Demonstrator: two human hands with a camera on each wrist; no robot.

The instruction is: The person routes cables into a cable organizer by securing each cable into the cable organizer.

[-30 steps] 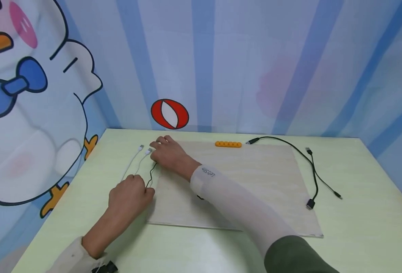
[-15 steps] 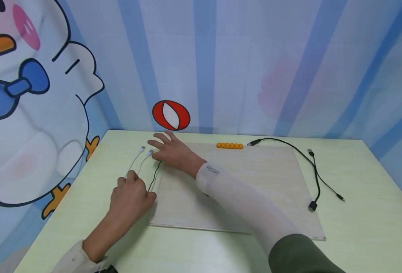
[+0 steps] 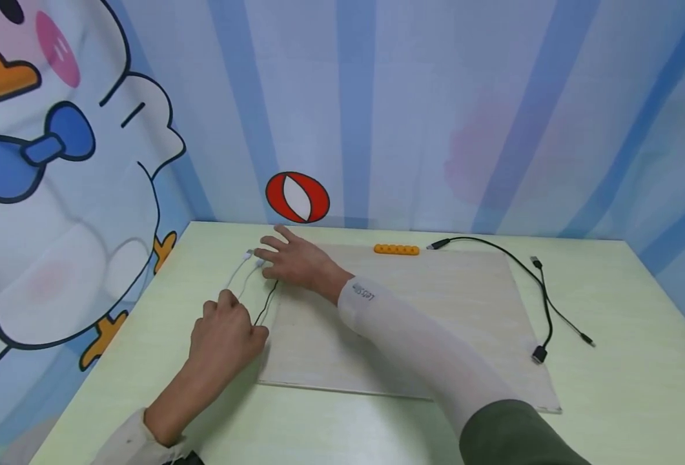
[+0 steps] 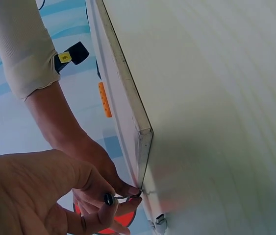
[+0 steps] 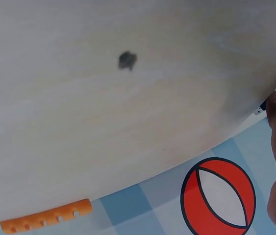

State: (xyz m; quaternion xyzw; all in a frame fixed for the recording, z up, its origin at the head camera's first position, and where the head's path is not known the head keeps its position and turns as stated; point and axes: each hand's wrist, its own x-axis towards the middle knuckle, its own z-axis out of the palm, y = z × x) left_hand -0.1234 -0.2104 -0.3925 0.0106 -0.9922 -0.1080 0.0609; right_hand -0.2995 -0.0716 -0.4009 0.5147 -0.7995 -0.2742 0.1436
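Observation:
My left hand (image 3: 226, 339) pinches one end of a thin black USB cable (image 3: 268, 300); its black plug (image 4: 109, 199) shows by the thumb in the left wrist view. At the cable's far end my right hand (image 3: 298, 258) pinches the USB plug (image 5: 261, 107) between thumb and forefinger, other fingers spread. That plug lies by the far left corner of a pale board (image 3: 412, 310). Two white USB cables (image 3: 237, 270) lie left of the black one, running toward the left hand, which hides their near parts. The right fingers partly cover one white plug.
An orange cable holder (image 3: 397, 249) with several slots sits at the board's back edge. Two black cables (image 3: 519, 261) cross at the right, partly over the board. A patterned curtain (image 3: 412, 116) stands behind the light table (image 3: 342, 426).
The right hand's fingers have spread out and reach over a white plug. My left hand has barely moved. The whole head view has shifted slightly, so the scene sits further right.

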